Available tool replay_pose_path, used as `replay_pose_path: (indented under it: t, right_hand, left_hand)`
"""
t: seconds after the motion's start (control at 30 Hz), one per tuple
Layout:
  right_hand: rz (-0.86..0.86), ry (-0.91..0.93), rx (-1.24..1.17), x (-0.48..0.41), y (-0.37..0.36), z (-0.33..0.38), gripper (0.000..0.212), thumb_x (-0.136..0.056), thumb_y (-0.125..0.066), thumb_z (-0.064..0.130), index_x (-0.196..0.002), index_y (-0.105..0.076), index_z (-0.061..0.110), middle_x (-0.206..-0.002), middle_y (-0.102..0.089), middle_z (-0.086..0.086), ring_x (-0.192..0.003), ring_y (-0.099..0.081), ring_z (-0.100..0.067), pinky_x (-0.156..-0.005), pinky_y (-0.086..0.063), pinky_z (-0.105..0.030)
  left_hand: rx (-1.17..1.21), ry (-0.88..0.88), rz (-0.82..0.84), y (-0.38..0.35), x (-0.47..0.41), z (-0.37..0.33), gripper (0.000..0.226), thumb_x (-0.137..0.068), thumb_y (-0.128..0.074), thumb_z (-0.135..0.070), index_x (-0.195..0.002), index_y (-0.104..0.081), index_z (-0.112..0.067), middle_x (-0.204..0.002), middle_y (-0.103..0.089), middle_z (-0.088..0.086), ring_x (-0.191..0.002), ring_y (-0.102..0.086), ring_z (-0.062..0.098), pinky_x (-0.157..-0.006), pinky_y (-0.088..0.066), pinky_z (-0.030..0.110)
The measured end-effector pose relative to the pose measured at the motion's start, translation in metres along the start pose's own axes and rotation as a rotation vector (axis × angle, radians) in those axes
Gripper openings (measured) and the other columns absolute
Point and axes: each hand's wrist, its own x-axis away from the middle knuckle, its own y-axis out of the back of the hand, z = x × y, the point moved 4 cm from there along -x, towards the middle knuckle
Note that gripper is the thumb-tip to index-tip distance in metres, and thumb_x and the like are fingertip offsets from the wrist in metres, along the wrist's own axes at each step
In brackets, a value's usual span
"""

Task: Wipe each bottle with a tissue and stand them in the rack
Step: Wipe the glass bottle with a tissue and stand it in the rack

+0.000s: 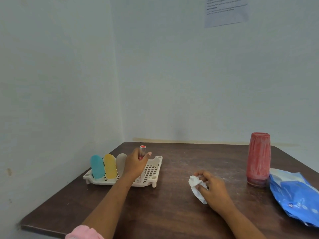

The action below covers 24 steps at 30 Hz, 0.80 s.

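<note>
Fingers, right: we see the fingers (202, 186) of the right hand (214, 189) curled loosely round a crumpled white tissue (196, 186), which they hold low against the surface (172, 213).
Right arm: it comes in bare from the lower right edge, with the back of the hand up and the knuckles pointing left.
Left arm: we see a pink sleeve (84, 232) at the bottom edge. The bare forearm runs up and away from it towards the rack.
Fingers, left: the left hand (135, 167) is wrapped round a slim clear bottle (142, 151). The thumb sticks out to the right, and the bottle's red top stands above the knuckles.
Clear bottle: it is upright over the right half of the rack (156, 177). Its lower end shows below the hand against the grid, but we cannot tell whether it rests there.
Rack: this cream plastic tray sits at the left of the surface. A teal bottle (97, 167), a yellow bottle (110, 166) and a pale bottle (120, 160) stand in a row in its left half, the pale one just beside the left hand.
Red bottle: a tall red bottle (258, 159) stands on the surface at the far right, well apart from the rack.
Packet: a blue packet (293, 192) lies just beside the red bottle, on its right.
Wall: a sheet of paper (226, 11) hangs high on the wall. We cannot read its print.
</note>
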Motion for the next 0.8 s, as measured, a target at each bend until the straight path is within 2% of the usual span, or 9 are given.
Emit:
replay_pose_path:
  t: [0.07,0.17,0.37,0.53,0.6,0.67,0.7,0.73,0.8]
  right_hand:
    - [0.000,0.005,0.002,0.000,0.000,0.000,0.022,-0.089,-0.059,0.014,-0.108,-0.062,0.025,-0.087,-0.065,0.015,-0.082,-0.061,0.004,-0.067,-0.045,-0.006]
    - [0.004,0.009,0.000,0.001,0.000,0.001,0.021,-0.090,-0.059,0.015,-0.108,-0.062,0.025,-0.088,-0.065,0.015,-0.082,-0.061,0.003,-0.067,-0.045,-0.006]
    - [0.028,0.006,0.003,0.001,-0.001,0.001,0.023,-0.090,-0.058,0.014,-0.111,-0.062,0.023,-0.088,-0.065,0.014,-0.083,-0.062,0.001,-0.068,-0.046,-0.007]
    - [0.030,0.004,-0.020,0.002,0.001,0.005,0.022,-0.089,-0.057,0.012,-0.108,-0.063,0.023,-0.085,-0.065,0.015,-0.083,-0.059,0.009,-0.066,-0.045,-0.006]
    - [0.033,0.004,-0.028,0.003,0.001,0.007,0.022,-0.090,-0.057,0.012,-0.108,-0.062,0.022,-0.086,-0.065,0.015,-0.082,-0.059,0.010,-0.066,-0.044,-0.006]
    - [0.034,0.005,-0.030,0.004,0.002,0.008,0.022,-0.090,-0.057,0.013,-0.110,-0.062,0.022,-0.087,-0.065,0.014,-0.080,-0.060,0.008,-0.066,-0.044,-0.005]
    - [0.030,0.005,-0.033,0.005,0.003,0.009,0.023,-0.089,-0.057,0.012,-0.109,-0.062,0.021,-0.087,-0.064,0.014,-0.080,-0.059,0.009,-0.066,-0.044,-0.005]
    - [0.029,0.004,-0.038,0.004,0.003,0.009,0.023,-0.089,-0.058,0.010,-0.109,-0.063,0.021,-0.086,-0.064,0.014,-0.079,-0.059,0.010,-0.065,-0.044,-0.006]
    - [0.035,0.000,-0.039,0.004,0.003,0.010,0.023,-0.089,-0.057,0.010,-0.108,-0.063,0.021,-0.086,-0.063,0.016,-0.078,-0.059,0.009,-0.064,-0.043,-0.006]
  left_hand:
    - [0.039,-0.004,0.002,0.001,0.000,0.000,0.032,-0.091,-0.063,-0.038,-0.088,-0.051,-0.009,-0.075,-0.054,0.001,-0.072,-0.052,0.015,-0.060,-0.039,0.019]
    - [0.074,0.009,0.003,0.003,0.002,-0.001,0.036,-0.086,-0.070,-0.039,-0.105,-0.051,-0.015,-0.087,-0.056,-0.004,-0.083,-0.055,0.015,-0.064,-0.041,0.019]
    - [0.082,-0.003,0.030,0.015,-0.001,-0.009,0.073,-0.073,-0.082,-0.037,-0.132,-0.041,-0.023,-0.109,-0.060,-0.003,-0.094,-0.058,0.015,-0.078,-0.042,0.023]
    - [0.026,-0.020,0.056,0.024,-0.007,-0.012,0.089,-0.071,-0.086,-0.029,-0.140,-0.029,-0.028,-0.137,-0.052,0.003,-0.119,-0.055,0.024,-0.095,-0.047,0.036]
    - [-0.031,-0.106,0.058,0.029,-0.006,-0.019,0.088,-0.071,-0.086,-0.026,-0.139,-0.031,-0.027,-0.139,-0.051,0.002,-0.121,-0.053,0.022,-0.093,-0.045,0.031]
    - [-0.266,-0.306,0.098,0.028,0.000,-0.033,0.081,-0.076,-0.082,-0.025,-0.140,-0.034,-0.028,-0.139,-0.049,0.000,-0.124,-0.050,0.018,-0.101,-0.041,0.031]
    - [-0.494,-0.442,0.146,0.024,0.005,-0.041,0.077,-0.079,-0.077,-0.026,-0.142,-0.033,-0.029,-0.143,-0.045,-0.002,-0.131,-0.044,0.017,-0.111,-0.032,0.034]
    - [-0.769,-0.579,0.207,0.017,0.010,-0.046,0.075,-0.082,-0.073,-0.027,-0.144,-0.032,-0.028,-0.148,-0.039,-0.005,-0.138,-0.035,0.016,-0.119,-0.015,0.037]
    - [-1.277,-0.716,0.357,0.005,0.018,-0.048,0.072,-0.086,-0.066,-0.028,-0.148,-0.030,-0.025,-0.155,-0.028,-0.004,-0.147,-0.016,0.017,-0.116,0.013,0.046]
